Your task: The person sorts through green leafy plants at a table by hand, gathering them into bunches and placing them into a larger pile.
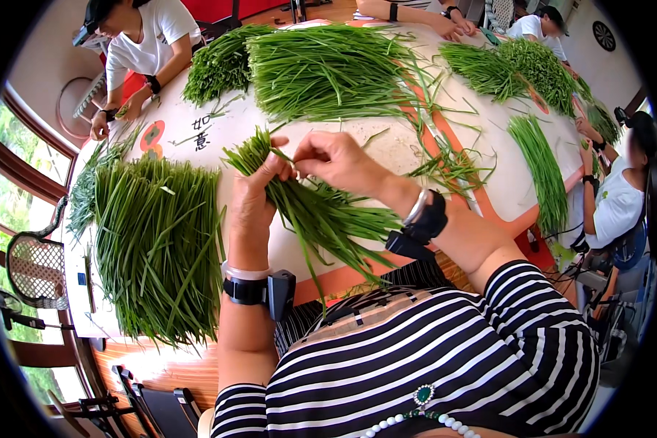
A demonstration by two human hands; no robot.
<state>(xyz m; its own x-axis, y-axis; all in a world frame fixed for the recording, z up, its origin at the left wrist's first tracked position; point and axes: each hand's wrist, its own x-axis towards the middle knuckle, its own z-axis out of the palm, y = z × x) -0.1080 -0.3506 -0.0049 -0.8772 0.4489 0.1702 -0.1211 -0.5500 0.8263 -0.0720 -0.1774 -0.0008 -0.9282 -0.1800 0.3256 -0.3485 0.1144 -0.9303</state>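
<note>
My left hand [254, 191] grips a bunch of garlic chives [328, 213] near its cut ends, above the table. The ends point up and to the left, while the long leaves droop towards my lap. Close beside the left thumb, my right hand [342, 164] pinches a thin green strand at the bunch; its far end is hidden by the fingers. A big stack of chives [156, 252] lies left of my left forearm, cut ends facing away from me. Loose leaves [451, 167] are scattered right of my right hand.
Across the white table [290, 243] lie a wide chive pile [328, 71], a darker green pile [219, 63] and more bundles [539, 169] on the right. Several people work around it, one person [153, 49] at far left. A wicker chair [35, 268] stands by the windows.
</note>
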